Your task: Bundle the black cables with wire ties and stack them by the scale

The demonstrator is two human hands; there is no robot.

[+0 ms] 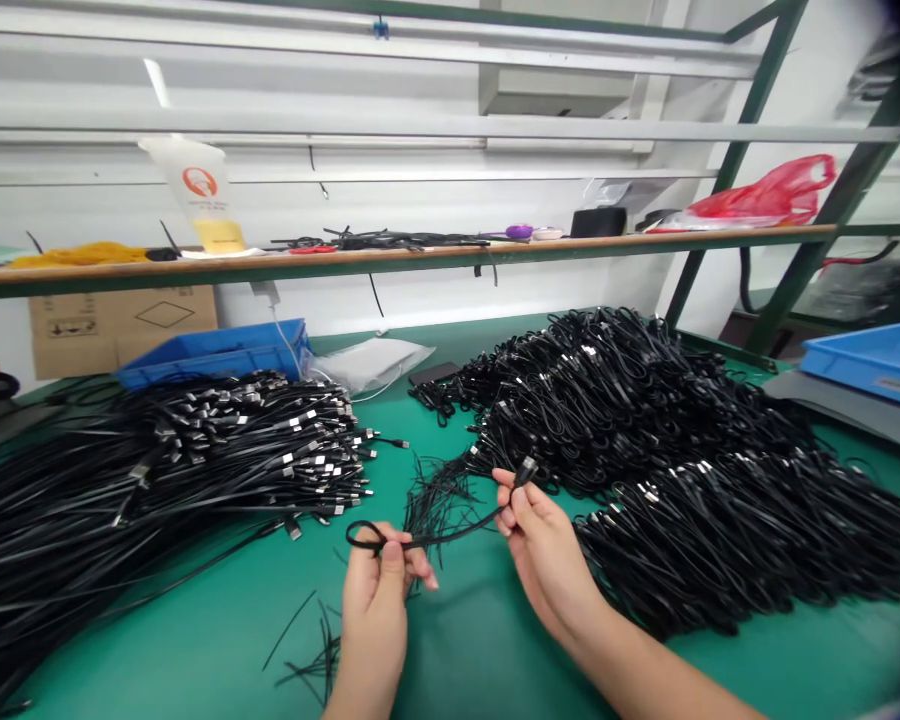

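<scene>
A black USB cable [457, 532] stretches between my two hands above the green tabletop. My left hand [379, 590] pinches it between thumb and fingers, and a small loop of the cable stands out past the fingers on the left. In my right hand [540, 545] the cable's plug end is gripped, its metal connector pointing up. Just beyond my hands lies a heap of short black ties [439, 500]. To the left spreads a thick bunch of straight USB cables [270, 440], plugs toward the middle. Folded, bundled cables [615, 400] are piled at the right.
A wooden shelf [405, 262] crosses above the table, carrying a drink cup [202, 195], loose black ties and a red plastic bag [769, 195]. One blue tray [217, 350] stands behind the left cables, another blue tray [874, 362] at far right. Cut ties [311, 660] lie near my left wrist.
</scene>
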